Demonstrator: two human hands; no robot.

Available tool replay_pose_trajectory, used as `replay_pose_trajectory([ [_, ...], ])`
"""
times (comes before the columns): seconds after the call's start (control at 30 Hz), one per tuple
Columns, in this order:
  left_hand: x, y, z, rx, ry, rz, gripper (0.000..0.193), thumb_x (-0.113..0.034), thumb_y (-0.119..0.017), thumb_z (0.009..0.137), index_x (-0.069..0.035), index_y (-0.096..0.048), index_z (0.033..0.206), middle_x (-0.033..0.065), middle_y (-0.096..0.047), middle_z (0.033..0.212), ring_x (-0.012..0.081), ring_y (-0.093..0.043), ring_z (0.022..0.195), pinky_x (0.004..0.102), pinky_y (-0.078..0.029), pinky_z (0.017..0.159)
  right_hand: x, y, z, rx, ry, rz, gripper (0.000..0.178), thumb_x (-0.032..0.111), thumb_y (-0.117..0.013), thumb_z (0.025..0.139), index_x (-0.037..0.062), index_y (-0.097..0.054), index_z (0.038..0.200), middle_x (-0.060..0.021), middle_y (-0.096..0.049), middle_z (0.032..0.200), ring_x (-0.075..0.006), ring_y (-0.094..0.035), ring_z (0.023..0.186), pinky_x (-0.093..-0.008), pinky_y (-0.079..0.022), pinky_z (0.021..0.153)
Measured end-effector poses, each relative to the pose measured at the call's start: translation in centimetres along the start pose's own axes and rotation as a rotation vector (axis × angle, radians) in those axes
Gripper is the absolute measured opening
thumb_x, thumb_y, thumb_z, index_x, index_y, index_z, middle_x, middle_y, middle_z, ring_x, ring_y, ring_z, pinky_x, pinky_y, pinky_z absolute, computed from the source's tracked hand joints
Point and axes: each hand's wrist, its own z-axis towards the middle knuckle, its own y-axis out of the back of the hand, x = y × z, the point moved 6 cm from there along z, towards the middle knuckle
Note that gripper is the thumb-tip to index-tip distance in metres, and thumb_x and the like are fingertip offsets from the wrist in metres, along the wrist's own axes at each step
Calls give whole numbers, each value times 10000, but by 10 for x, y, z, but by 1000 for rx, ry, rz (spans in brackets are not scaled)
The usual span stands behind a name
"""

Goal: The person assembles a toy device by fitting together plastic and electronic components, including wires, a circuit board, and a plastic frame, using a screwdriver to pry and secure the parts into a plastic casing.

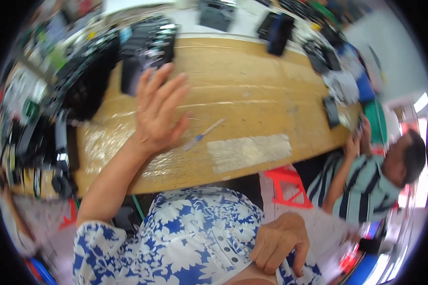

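Observation:
My left hand [161,107] is raised over the left part of the wooden table, fingers stretched and a little apart, with nothing in it. Just beyond its fingertips lies a stack of dark, flat, glossy panels [150,47]. To the right of the hand, a thin pale tool with a blue middle [200,137] rests on the tabletop. My right hand [280,242] is held against my body with curled fingers, closed on the edge of my blue-and-white floral shirt [190,228]; its fingertips are partly hidden.
The table [223,85] has a pale rectangular patch [249,152] near its front edge. Black parts [92,71] are stacked at the left, and dark devices [280,33] lie at the back. A co-worker in a striped shirt [356,185] sits at the right, hands near the table's corner.

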Motion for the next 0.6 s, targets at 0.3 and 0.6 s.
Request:
replay_pose_trajectory([
  [0.3, -1, 8, 4, -65, 100, -149, 474, -38, -705, 868, 27, -581, 1321, 170, -621, 1338, 398, -500, 1340, 485, -362, 1125, 5, -37, 15, -613, 263, -294, 650, 562, -849, 739, -31, -660, 930, -116, -638, 840, -311, -622, 736, -372, -457, 609],
  [0.6, 20, -18, -9, -50, 131, -212, 406, -66, -680, 932, 28, -603, 1319, 159, -608, 1358, 359, -483, 1343, 454, -362, 1134, -6, -86, 7, -637, 52, -258, 516, 396, -909, 687, -20, -678, 886, -80, -651, 797, -190, -617, 659, -305, -417, 542],
])
